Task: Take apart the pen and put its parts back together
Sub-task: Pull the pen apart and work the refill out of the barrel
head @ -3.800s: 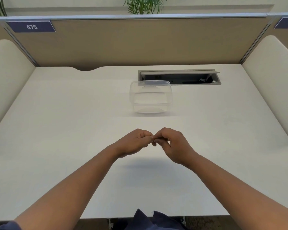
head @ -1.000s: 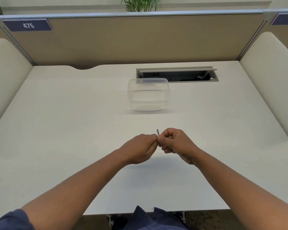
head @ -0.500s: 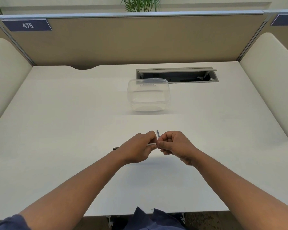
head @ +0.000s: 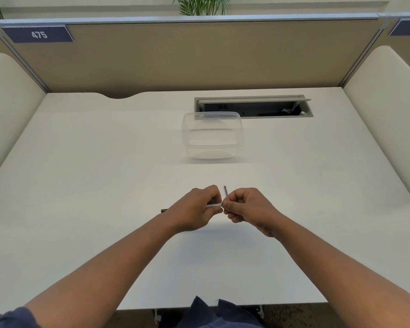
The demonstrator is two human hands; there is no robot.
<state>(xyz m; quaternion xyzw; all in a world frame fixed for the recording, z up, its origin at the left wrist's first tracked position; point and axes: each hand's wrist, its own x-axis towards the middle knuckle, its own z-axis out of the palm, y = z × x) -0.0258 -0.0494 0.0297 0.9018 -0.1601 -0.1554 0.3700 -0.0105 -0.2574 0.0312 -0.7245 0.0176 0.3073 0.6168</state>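
Observation:
Both hands meet above the middle of the white desk [head: 104, 185]. My left hand [head: 194, 209] is closed around the pen barrel; its dark end [head: 163, 210] sticks out to the left of the wrist, and a thin white part [head: 214, 205] shows between the two hands. My right hand [head: 244, 208] pinches that white part at its fingertips and also holds a thin grey rod [head: 225, 191] that points up and away. Most of the pen is hidden inside the fists.
A clear plastic container [head: 212, 136] stands on the desk beyond the hands. Behind it is an open cable tray slot [head: 253, 106]. Tan partition walls [head: 199, 55] and cream side panels [head: 386, 110] close in the desk.
The hands have drawn slightly apart, so the white part shows between them and the pen's dark end appears left of my left wrist. The grey rod stays upright in my right hand.

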